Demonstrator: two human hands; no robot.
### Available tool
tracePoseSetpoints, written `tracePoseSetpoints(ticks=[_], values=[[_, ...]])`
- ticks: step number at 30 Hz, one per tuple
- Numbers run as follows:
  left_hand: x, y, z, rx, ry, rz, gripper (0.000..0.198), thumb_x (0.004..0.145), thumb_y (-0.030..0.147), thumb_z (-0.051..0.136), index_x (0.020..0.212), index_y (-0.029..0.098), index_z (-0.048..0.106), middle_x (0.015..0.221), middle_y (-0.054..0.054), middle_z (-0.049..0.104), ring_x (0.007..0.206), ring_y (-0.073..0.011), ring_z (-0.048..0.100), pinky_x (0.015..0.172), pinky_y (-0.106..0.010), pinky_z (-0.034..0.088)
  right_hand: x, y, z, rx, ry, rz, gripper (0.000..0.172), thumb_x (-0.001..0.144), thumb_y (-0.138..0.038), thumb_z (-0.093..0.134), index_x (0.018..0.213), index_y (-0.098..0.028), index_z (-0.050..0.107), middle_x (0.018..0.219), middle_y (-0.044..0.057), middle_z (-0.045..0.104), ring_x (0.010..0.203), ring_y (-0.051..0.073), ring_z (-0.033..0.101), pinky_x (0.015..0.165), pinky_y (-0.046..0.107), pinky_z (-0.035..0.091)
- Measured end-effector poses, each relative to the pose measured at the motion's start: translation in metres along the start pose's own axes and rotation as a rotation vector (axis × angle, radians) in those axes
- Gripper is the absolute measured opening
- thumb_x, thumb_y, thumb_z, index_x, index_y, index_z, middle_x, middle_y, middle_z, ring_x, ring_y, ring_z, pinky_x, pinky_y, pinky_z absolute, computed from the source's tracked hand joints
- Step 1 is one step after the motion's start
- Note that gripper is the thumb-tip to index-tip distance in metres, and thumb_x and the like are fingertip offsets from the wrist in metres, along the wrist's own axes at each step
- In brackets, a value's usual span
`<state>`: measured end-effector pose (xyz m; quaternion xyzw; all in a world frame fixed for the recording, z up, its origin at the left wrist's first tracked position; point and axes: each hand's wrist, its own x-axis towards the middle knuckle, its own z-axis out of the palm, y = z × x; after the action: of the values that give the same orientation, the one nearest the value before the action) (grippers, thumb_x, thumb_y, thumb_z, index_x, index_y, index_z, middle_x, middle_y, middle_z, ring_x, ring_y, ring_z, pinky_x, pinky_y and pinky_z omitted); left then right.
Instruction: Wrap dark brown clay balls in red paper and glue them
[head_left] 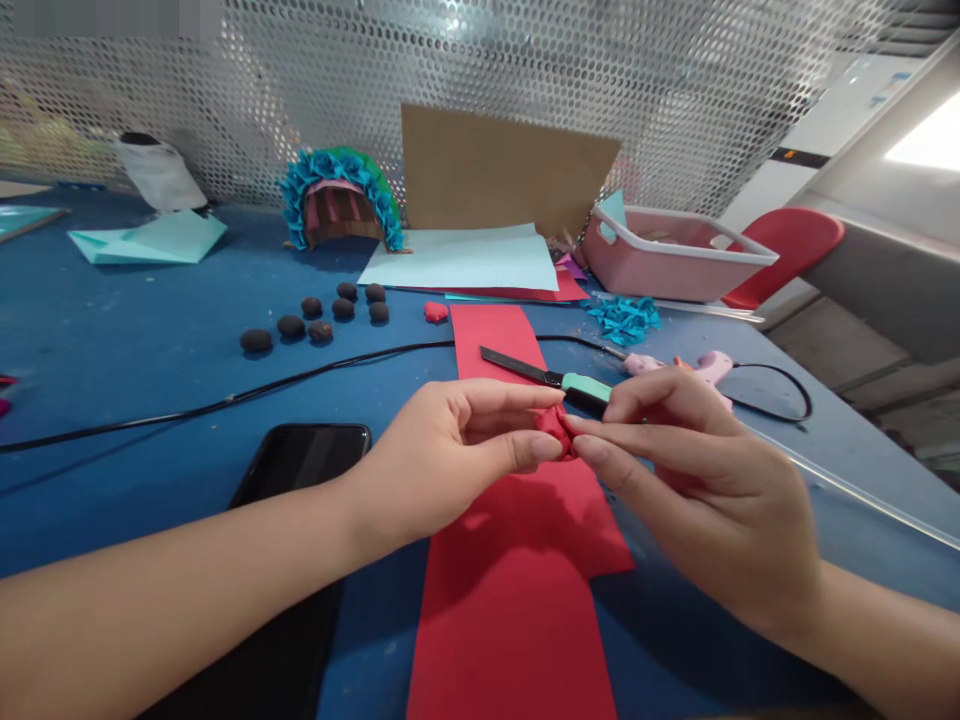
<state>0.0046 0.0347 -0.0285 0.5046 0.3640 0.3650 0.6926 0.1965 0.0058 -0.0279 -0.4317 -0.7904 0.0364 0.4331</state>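
Observation:
Between my two hands is a small crumpled piece of red paper [553,428]. My left hand [465,440] pinches it between thumb and forefinger from the left. The thumb and fingertips of my right hand [697,480] close on its right side. Below lie long strips of red paper [510,620]. A utility knife [555,378] with a mint handle and dark blade rests across the red strip, just beyond my fingers. Farther back sits a small red folded piece [435,312], near several dark round balls [291,327].
A black phone [307,455] lies under my left forearm. A pink glue gun [709,368] sits behind my right hand, and a black cord [300,381] crosses the table. Behind are a blue-trimmed arch [341,170], light blue sheets [465,257], blue paper scraps [626,318] and a pink basket [667,260].

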Motion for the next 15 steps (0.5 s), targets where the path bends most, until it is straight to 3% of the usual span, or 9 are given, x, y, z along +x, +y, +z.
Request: tracePoseSetpoints(ticks=[8,11,15], values=[[-0.0033,-0.0015,0.001,0.075,-0.006,0.088,0.023,0.077,0.019,0.074,0.1,0.019,0.074,0.093,0.0,0.078,0.089,-0.0164,0.073,0.086,-0.025,0.057,0.0008,-0.0039,0.0009,0.03,0.0,0.037,0.016,0.083,-0.018,0.065,0.087,-0.028,0.076,0.075,0.002,0.055,0.071,0.012,0.056,0.064,0.027,0.05],[-0.0025,-0.0003,0.0002,0.051,0.006,0.075,0.022,0.075,0.02,0.077,0.097,0.019,0.074,0.092,-0.001,0.078,0.088,-0.0161,0.073,0.084,-0.024,0.057,0.0007,-0.0036,0.0001,-0.02,-0.022,-0.014,0.016,0.084,-0.018,0.064,0.09,-0.027,0.076,0.077,0.002,0.056,0.073,0.013,0.056,0.068,0.03,0.049],[0.0018,0.001,-0.0015,-0.052,-0.032,0.028,0.029,0.077,0.021,0.076,0.106,0.021,0.071,0.097,-0.002,0.077,0.093,-0.0154,0.071,0.085,-0.024,0.056,0.0011,-0.001,-0.0029,-0.043,-0.079,-0.112,0.025,0.086,-0.02,0.058,0.108,-0.023,0.071,0.089,0.007,0.06,0.085,0.019,0.059,0.079,0.039,0.048]])
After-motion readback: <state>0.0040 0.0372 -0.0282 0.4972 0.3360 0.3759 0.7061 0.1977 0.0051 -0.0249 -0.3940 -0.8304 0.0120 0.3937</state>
